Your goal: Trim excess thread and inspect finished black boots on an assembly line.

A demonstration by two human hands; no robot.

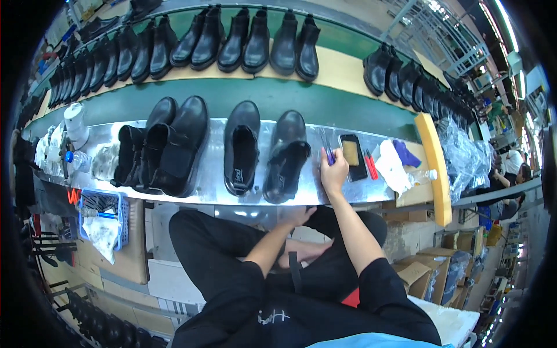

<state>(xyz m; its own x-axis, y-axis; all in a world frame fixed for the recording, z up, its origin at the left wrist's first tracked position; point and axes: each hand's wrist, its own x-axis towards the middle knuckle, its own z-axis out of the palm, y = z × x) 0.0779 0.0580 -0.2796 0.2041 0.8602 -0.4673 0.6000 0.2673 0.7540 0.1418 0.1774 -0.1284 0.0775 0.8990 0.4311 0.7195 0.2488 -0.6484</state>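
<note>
Purple-handled tool (331, 156) is pointing toward the far edge of the metal bench (216, 177), the right hand (335, 173) gripping it with curled fingers, possibly scratching the adjacent boot (290, 126) should they slacken; the left hand's (297, 216) hold is unclear.

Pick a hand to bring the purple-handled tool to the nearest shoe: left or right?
Right, I'd say: the right hand grips the purple-handled tool just beside that shoe. The left hand is down by the lap, off the bench.

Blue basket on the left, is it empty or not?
The blue basket isn't empty: dark pieces lie inside, and a white cloth hangs over its edge.
</note>
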